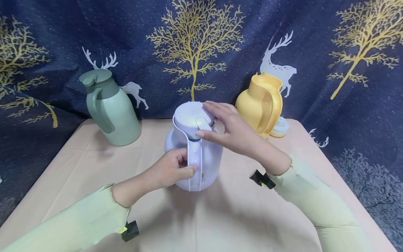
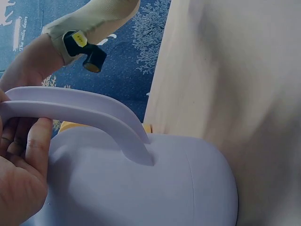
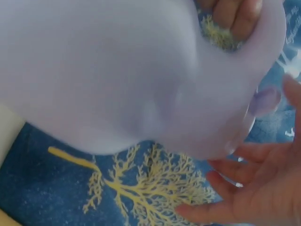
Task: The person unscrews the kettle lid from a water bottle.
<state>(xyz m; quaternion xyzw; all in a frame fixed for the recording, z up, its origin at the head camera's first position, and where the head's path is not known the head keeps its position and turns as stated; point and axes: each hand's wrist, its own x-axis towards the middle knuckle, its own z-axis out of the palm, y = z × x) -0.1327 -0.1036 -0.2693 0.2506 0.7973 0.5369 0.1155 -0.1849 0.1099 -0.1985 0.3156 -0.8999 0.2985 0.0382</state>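
A lavender jug (image 1: 209, 159) stands mid-table with its white lid (image 1: 189, 117) on. My left hand (image 1: 171, 168) grips the jug's handle (image 1: 194, 157), fingers curled round it. The left wrist view shows the handle (image 2: 84, 110) and my left hand (image 2: 23, 179) close up against the jug body (image 2: 164, 188). My right hand (image 1: 230, 127) hovers at the lid, fingers straight and spread, thumb tip at the lid's tab. In the right wrist view the jug (image 3: 117, 70) fills the frame and my right hand (image 3: 254, 188) is spread open beside it.
A green lidded jug (image 1: 113, 108) stands at the back left. A yellow jug (image 1: 261, 103) with no lid stands at the back right, a loose lid (image 1: 279, 126) beside it. The beige table (image 1: 220, 217) is backed by a dark blue patterned cloth (image 1: 195, 45).
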